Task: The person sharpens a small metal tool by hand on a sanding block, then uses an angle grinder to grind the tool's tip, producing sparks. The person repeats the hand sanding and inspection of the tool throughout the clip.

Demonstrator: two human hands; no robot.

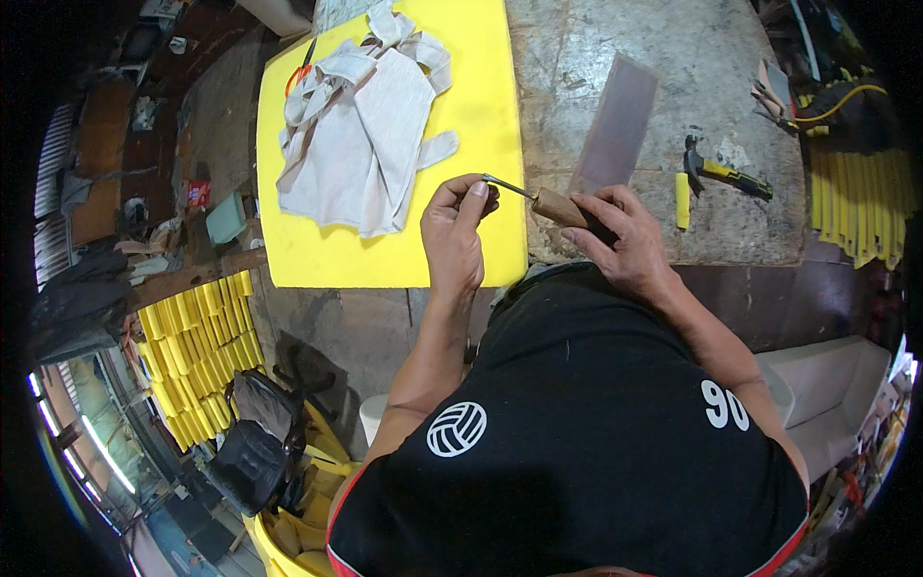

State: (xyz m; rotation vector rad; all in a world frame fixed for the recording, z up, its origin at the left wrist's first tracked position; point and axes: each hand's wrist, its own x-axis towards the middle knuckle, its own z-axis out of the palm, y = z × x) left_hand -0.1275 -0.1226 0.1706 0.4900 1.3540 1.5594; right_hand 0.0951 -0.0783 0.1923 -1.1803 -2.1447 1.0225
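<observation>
A wooden-handled awl-like tool [558, 205] is held over the near part of the desk [731, 58], close to the middle of its near edge, with its slim metal shaft pointing left and a little toward the far edge. The right grip [627, 236] is closed around the wooden handle, thumb on the near side and fingers over the top. The left grip [454, 231] pinches the end of the shaft between thumb and fingertips; the very tip is too small to make out.

Below the left grip, a bright yellow foam sheet [486, 87] covers the left part of the desk, reaching to the near edge. On it lies a crumpled pale grey fabric piece [389, 135] with loose flaps, and near the sheet's far left corner are scissors [298, 75] with orange-red handles, partly under the cloth.

Right of the sheet, a flat greyish rectangular strip [620, 115] slants from the tool toward the far edge. Nearer the right edge lie a claw hammer [733, 177] with a black and yellow handle and, just beside its head, a small yellow foam piece [683, 201]. Beyond the right edge hang yellow strips [856, 207].
</observation>
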